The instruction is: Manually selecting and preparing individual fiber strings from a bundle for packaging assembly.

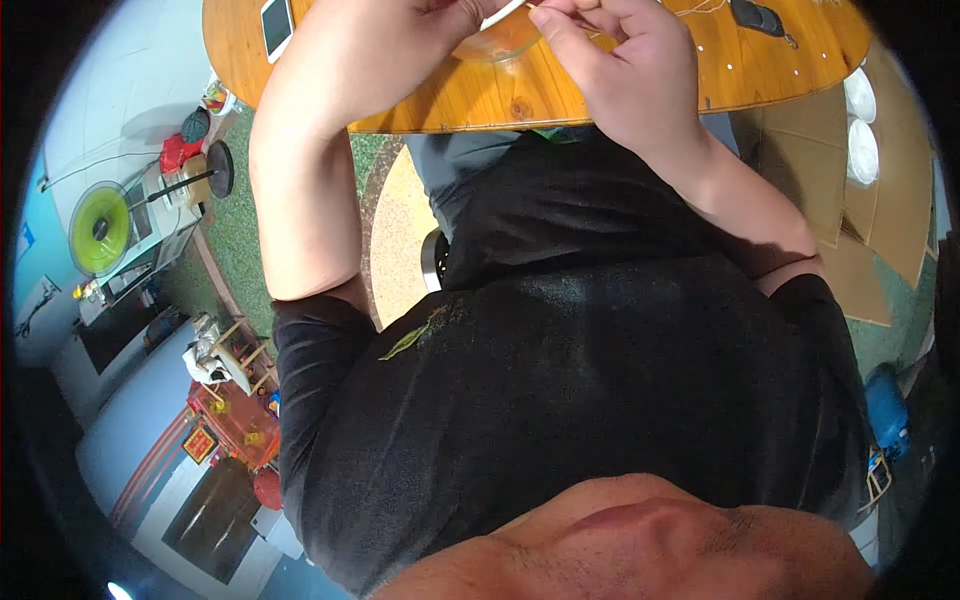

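over bowl [497,42], hands [620,70] pinch stick [560,14]

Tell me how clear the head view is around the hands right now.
Head view: strong fisheye bending with a dark rim; left hand and right hand sit at the top edge, partly cropped, over the glass bowl on the wooden table; evenly lit, slightly soft.

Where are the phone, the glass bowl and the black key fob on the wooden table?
phone [277,25]: head view, middle of its white face.
glass bowl [500,42]: head view, lower rim below the hands.
black key fob [757,16]: head view, its dark body.
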Available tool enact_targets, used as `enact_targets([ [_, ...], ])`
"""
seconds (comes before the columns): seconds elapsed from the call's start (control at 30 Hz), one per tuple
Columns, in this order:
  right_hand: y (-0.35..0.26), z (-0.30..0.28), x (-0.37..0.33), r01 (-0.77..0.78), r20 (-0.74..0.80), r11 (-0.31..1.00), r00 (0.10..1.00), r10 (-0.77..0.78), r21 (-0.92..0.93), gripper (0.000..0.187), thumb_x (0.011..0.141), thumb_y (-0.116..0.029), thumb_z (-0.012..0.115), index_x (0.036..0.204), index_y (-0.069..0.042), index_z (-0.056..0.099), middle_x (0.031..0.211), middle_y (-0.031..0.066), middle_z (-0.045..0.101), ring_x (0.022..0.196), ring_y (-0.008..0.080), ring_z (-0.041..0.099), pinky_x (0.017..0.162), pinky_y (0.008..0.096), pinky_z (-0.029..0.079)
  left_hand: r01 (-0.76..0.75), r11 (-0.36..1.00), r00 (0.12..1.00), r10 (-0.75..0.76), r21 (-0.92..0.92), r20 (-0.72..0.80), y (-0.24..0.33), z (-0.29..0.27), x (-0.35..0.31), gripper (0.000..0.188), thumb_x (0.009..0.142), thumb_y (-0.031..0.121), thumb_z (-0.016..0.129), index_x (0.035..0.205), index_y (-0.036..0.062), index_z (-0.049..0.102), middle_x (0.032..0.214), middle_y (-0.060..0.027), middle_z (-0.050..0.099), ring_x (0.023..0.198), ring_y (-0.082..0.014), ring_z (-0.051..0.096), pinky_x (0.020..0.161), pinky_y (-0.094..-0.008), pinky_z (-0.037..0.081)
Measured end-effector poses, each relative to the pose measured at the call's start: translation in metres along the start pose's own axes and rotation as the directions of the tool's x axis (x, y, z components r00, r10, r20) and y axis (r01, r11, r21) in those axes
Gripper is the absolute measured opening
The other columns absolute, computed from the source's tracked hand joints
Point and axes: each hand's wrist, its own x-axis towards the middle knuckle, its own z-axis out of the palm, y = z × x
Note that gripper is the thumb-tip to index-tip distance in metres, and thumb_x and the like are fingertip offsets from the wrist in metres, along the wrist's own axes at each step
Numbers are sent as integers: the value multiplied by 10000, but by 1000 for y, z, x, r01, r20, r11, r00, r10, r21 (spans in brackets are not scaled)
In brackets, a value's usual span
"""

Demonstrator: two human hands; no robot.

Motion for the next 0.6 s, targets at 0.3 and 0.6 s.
enact_targets([
  [0.3,-5,3,0,-68,-6,997,998,68,23,133,938,76,638,830,15,591,734,41,648,648,76,619,591,232,478,-64,996,985,52,68,164,1,-7,8,134,919,-14,694,1041,-33,745,889,-142,752,801,-182,703,746,-314,571],
  [0.6,-6,-4,3,-28,18,996,999,29,-80,99,930,62,655,850,22,612,767,30,648,687,72,614,624,234,476,-63,990,994,51,128,96,1,-2,7,83,891,-28,668,967,-53,690,806,-151,692,728,-197,632,697,-333,520],
])
